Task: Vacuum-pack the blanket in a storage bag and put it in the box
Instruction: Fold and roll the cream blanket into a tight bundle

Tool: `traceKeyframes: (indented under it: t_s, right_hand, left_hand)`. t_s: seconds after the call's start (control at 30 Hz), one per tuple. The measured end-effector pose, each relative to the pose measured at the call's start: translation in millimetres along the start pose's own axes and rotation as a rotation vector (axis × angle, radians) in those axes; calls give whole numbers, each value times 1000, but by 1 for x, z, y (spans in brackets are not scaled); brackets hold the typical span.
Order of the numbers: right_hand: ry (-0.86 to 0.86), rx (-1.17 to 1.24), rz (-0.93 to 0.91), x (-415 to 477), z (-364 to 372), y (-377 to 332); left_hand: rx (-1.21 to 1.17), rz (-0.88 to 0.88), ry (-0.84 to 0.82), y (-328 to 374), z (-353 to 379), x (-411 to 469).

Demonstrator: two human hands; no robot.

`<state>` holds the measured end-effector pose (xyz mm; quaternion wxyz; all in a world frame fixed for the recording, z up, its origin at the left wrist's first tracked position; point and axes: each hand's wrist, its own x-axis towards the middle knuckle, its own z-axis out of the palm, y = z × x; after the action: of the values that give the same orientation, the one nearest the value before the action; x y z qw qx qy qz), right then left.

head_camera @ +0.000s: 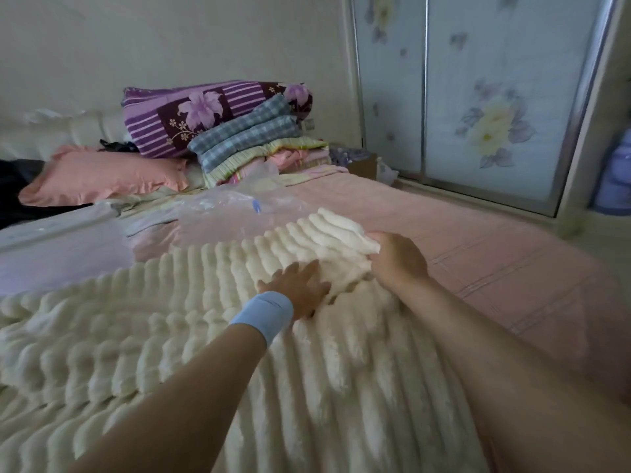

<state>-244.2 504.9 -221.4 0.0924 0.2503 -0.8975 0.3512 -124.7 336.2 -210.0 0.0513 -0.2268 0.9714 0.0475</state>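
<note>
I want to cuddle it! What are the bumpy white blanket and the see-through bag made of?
The blanket looks like soft cream plush, probably synthetic fleece: fluffy raised ribs, fuzzy nap. The bag looks like thin clear plastic: see-through, crinkled, shiny.

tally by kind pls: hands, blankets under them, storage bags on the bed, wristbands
hands: 2 (left hand, right hand)
cream ribbed blanket: 1
clear storage bag: 1
blue wristband: 1
total: 5
</note>
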Motion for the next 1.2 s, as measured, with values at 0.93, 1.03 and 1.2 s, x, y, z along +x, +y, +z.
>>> traceKeyframes:
  t_s: [0.93, 1.03, 1.2]
  right_hand:
    - [-373, -206, -598, -91, 148, -243]
    - [-438, 88, -809, -130, 184, -300]
    - [-583, 161, -942, -166, 252, -384]
  left_hand:
    - [-175, -425, 520, -298, 5, -130]
    - [-213, -541, 548, -358, 16, -155]
    - [-133, -706, 486, -447, 34, -188]
